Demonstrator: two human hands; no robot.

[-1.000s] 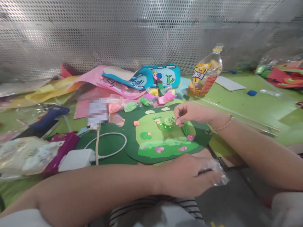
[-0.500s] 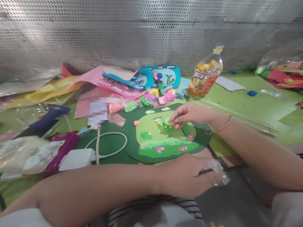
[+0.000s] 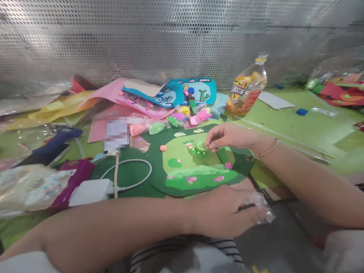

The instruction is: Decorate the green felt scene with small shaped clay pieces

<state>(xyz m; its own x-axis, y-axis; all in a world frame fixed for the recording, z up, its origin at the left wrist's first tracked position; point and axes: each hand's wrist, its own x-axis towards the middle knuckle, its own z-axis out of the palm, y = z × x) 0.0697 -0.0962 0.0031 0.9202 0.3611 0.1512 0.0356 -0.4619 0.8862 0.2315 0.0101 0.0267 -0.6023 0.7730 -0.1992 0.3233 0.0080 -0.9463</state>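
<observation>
A dark green round board (image 3: pixel 159 178) lies in front of me with a light green clay scene on it. At its centre sits a green clay snail (image 3: pixel 199 149) with a spiral shell. My right hand (image 3: pixel 227 137) is over the snail, fingertips pinched together and touching its shell. My left hand (image 3: pixel 224 212) rests at the near table edge, fingers closed on a crumpled clear plastic bag (image 3: pixel 263 208). Small pink clay flowers (image 3: pixel 227 165) dot the scene.
Small bags of coloured clay (image 3: pixel 182 118) lie behind the board, with pink and yellow paper sheets (image 3: pixel 93 102) and a blue picture (image 3: pixel 196 91). A drink bottle (image 3: pixel 247 89) leans at back right. A white charger with cable (image 3: pixel 93 191), a magenta case (image 3: pixel 75 172) and a glue gun (image 3: pixel 57 140) are left.
My right hand dipped to the snail's shell, fingers stretched flat half a second ago, and now pinches at the shell. My left hand has not moved.
</observation>
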